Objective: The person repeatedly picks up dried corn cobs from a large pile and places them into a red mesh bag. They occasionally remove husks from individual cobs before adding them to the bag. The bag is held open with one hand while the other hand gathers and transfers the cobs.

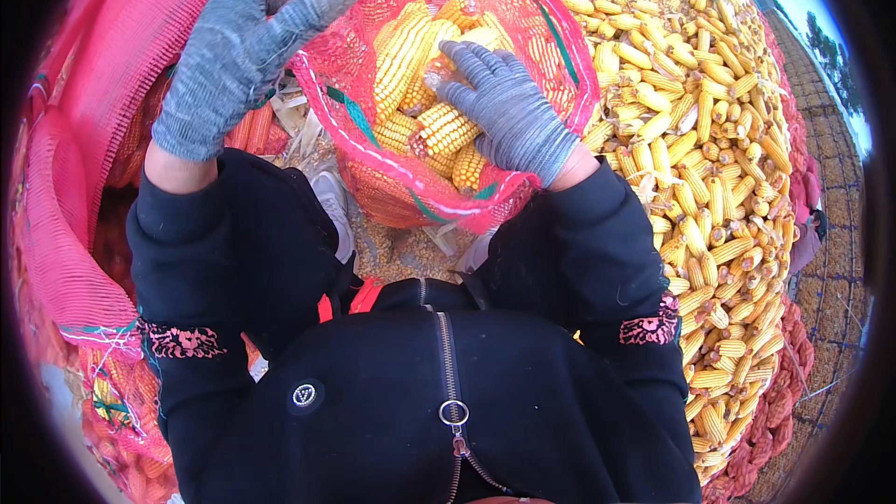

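Observation:
A red mesh sack [392, 189] stands with its mouth wide between my shoes, and yellow corn cobs [406, 59] fill part of it. My right hand [507, 101], in a grey knitted glove, is inside the sack's mouth with its fingertips at the cobs; whether it grips one I cannot tell. The sack's rim lies around my right wrist. Gloved in the same grey, my left hand [245, 49] is raised over the sack's left rim, thumb spread from the fingers, with no cob in it. Its fingers run partly out of the frame.
A large heap of corn cobs [707, 175] lies to the right, bordered by red mesh [798, 350]. More pink-red mesh sacks [133, 84] crowd the left side. Loose kernels and husks [406, 252] cover the ground by my shoes. Another person [808, 241] is partly visible beyond the heap.

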### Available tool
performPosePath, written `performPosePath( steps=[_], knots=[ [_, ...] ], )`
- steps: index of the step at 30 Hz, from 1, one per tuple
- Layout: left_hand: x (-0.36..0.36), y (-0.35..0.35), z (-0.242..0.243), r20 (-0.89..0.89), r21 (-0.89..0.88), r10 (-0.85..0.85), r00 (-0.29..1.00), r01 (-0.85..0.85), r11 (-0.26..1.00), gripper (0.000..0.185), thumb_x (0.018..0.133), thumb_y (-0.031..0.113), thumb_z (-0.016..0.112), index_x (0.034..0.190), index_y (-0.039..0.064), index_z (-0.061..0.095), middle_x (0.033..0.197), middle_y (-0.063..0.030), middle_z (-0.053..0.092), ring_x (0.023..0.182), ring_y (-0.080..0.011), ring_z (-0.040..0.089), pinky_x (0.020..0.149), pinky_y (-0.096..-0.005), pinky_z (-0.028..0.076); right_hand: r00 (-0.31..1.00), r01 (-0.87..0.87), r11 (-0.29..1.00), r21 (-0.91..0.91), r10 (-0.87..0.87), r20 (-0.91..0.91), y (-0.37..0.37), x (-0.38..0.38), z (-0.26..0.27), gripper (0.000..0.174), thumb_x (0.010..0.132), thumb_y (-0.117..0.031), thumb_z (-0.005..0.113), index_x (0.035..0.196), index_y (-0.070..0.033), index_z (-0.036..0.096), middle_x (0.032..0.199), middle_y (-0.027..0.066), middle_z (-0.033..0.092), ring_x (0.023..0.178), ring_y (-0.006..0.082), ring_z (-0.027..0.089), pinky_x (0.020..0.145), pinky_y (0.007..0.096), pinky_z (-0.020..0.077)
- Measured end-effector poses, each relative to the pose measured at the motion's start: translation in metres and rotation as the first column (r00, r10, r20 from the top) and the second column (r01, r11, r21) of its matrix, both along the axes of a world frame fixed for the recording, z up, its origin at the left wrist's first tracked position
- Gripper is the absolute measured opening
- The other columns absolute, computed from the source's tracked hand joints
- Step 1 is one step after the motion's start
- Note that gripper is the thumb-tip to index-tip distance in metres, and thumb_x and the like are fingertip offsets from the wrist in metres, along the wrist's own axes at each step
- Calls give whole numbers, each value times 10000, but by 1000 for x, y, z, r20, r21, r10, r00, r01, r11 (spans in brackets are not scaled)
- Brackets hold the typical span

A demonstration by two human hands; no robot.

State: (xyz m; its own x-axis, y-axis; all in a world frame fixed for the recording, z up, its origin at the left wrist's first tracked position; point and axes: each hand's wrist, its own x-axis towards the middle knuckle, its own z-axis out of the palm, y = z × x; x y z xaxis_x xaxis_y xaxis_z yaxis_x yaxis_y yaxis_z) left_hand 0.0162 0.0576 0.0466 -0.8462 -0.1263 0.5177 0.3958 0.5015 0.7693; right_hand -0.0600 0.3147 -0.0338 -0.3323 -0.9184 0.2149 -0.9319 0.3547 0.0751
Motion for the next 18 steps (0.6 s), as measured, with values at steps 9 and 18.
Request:
performPosePath(
  steps=[9, 18],
  knots=[
    [-23, -18, -24, 365, 20, -126, 922, 127, 992, 489, 802, 304, 683, 1185, 39, 533, 1100, -110, 603, 1021, -197, 585, 883, -306, 474, 974, 0, 977, 212, -49, 223, -11, 30, 12, 651, 544, -137, 721, 1172, -235, 578, 1424, 149, 302, 1287, 418, 291, 1010, 550, 282],
    [-6, -56, -33, 28, 845, -442, 896, 215, 490, 274, 896, 91, 498, 1147, 19, 581, 1132, -128, 609, 1047, -233, 592, 923, -380, 493, 990, -45, 974, 221, 13, 140, -19, 10, 31, 494, 707, -172, 645, 1192, -223, 571, 1374, 180, 377, 1284, 358, 339, 1039, 493, 267]
  ],
)
